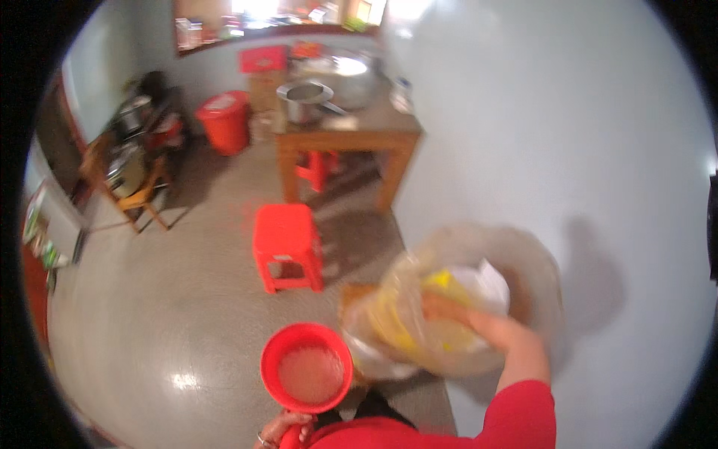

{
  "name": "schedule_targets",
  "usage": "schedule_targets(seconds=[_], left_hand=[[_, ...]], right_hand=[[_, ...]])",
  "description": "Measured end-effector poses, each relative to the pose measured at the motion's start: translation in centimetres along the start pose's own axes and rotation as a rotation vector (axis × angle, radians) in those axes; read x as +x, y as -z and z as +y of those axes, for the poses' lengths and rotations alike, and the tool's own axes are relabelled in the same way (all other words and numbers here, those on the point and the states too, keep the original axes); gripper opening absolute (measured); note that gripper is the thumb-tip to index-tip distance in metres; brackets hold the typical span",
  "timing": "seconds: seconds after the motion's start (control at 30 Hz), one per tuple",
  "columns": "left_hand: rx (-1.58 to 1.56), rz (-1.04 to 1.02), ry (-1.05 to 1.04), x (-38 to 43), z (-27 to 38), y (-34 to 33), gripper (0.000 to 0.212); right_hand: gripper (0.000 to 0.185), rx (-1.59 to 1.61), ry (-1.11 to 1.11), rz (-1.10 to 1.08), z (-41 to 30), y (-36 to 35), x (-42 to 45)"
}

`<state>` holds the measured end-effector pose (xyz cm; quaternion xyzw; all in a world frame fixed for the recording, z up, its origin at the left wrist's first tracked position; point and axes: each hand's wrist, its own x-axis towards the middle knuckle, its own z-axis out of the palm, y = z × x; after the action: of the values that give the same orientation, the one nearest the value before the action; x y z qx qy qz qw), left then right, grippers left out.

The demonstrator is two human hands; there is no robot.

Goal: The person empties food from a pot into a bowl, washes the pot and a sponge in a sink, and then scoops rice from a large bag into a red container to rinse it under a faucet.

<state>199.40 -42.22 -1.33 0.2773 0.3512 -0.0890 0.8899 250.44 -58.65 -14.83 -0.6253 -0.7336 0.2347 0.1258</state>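
Observation:
My left hand (289, 427) grips the handle of a red plastic dipper (269, 367), held low in front of me. Pale contents (311, 375) lie in the dipper; they look like grain, but blur hides what they are. On the right, a large translucent plastic bag (477, 238) gapes wide around a yellow and white inner bag (395, 320). My right hand (457, 314) reaches into the outer bag's mouth and rests against the inner bag. Motion blur hides whether its fingers grip the plastic.
A wooden surface (354, 293) shows beneath the bag. Ahead stand a red plastic stool (283, 233) and a wooden table (370, 126) bearing a metal pot (305, 104). A red lidded bucket (227, 132) and a wooden chair (140, 197) are farther left. A pale wall (549, 129) borders the right.

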Motion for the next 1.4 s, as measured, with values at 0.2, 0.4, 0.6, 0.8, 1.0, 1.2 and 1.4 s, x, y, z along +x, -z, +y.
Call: schedule_targets(seconds=[0.2,0.4,0.6,0.8,1.0,1.2,1.4], left_hand=[[-0.089,0.275,-0.111,-1.1,-3.6,-1.5,0.040],[-0.420,0.488,-0.250,-0.3,-7.5,-2.5,0.039],[-0.443,0.502,-0.273,1.0,-7.6,-3.1,0.037],[-0.336,0.414,-0.233,0.7,-3.1,-5.3,0.036],[-0.305,0.505,-0.146,0.9,-5.3,-2.1,0.037],[-0.127,0.267,-0.078,0.7,-0.6,-2.2,0.040],[-0.099,-0.041,-0.064,2.1,1.3,0.8,0.020]], right_hand=[[0.020,0.171,-0.737,-0.446,3.8,-5.1,10.2],[0.020,0.068,-0.782,-0.533,7.6,-6.6,15.2],[0.020,0.074,-0.805,-0.550,11.7,-9.2,16.3],[0.020,0.126,-0.840,-0.515,12.9,-8.8,16.2],[0.021,0.454,-0.867,-0.382,10.1,-5.9,15.2],[0.021,1.092,-0.911,-0.107,6.6,-1.3,9.2],[0.022,1.234,-0.767,0.126,-0.7,1.6,1.3]])
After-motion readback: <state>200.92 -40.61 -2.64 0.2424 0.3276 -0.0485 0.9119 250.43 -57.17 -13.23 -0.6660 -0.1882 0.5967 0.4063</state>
